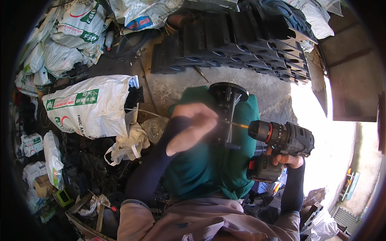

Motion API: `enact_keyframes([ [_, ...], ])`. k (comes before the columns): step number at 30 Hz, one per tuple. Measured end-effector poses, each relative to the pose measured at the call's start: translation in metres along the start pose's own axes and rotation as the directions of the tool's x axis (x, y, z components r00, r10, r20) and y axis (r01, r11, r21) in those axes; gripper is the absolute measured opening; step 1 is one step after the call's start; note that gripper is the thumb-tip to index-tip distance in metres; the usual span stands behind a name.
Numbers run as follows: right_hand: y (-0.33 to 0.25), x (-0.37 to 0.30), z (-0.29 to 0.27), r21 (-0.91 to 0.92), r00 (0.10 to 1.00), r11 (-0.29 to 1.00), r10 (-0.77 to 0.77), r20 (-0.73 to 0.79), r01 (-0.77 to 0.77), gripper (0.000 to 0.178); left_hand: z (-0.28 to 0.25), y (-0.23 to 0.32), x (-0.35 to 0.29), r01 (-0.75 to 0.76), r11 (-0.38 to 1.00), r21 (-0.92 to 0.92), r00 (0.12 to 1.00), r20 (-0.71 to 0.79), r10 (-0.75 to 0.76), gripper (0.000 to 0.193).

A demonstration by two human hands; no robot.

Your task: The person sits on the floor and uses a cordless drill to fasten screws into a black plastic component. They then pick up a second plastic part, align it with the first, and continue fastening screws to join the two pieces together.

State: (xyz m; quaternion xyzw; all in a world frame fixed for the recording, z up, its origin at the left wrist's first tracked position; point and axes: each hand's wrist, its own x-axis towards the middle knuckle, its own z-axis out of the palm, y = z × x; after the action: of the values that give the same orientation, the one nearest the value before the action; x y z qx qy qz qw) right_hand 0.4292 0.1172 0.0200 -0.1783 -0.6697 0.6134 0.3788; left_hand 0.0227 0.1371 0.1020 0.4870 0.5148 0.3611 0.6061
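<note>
My right hand (288, 160) is closed round the handle of a black cordless drill (287, 138), which lies level and points left. From its chuck a slim gold-coloured bit (241, 125) reaches toward a black part with a round flange (231, 90) and a ribbed stem. That part rests over my lap, on dark green cloth (193, 172). My left hand (195, 126) is beside the stem, near the bit's tip. Motion smears its fingers, so whether they grip the part cannot be told. The part's lower portion is blurred too.
Dark angular parts (229, 40) stand stacked in rows on the concrete floor ahead. At the left lies a white woven sack (90, 105) with black contents at its mouth, beside a crumpled plastic bag (130, 142). More sacks (76, 30) are heaped far left. Brown panels (354, 60) stand at right.
</note>
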Motion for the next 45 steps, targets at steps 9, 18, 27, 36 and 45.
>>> enact_keyframes([
  [9,-0.014,-0.001,0.009,0.031,0.976,0.982,0.19,-0.106,-0.188,0.059,-0.021,-0.006,0.027,0.063,0.994,-0.093,0.951,0.309,-0.031,0.012],
  [18,-0.071,0.029,0.026,0.155,0.633,0.681,0.726,-0.269,-0.715,0.053,-0.02,-0.007,0.026,0.024,0.995,-0.092,0.961,0.278,0.003,0.011],
  [27,-0.004,-0.028,-0.003,-0.283,0.964,0.924,0.228,-0.136,-0.258,0.054,-0.016,-0.007,0.019,-0.038,0.997,-0.064,0.982,0.182,0.049,0.011],
  [36,0.024,-0.03,-0.018,0.007,0.995,0.998,-0.057,0.077,0.057,0.053,-0.014,-0.009,0.017,-0.056,0.992,-0.112,0.983,0.168,0.074,0.008],
  [45,0.013,-0.049,-0.005,0.01,0.948,0.966,0.256,-0.191,-0.259,0.054,-0.013,-0.009,0.015,-0.084,0.993,-0.086,0.986,0.139,0.095,0.007],
])
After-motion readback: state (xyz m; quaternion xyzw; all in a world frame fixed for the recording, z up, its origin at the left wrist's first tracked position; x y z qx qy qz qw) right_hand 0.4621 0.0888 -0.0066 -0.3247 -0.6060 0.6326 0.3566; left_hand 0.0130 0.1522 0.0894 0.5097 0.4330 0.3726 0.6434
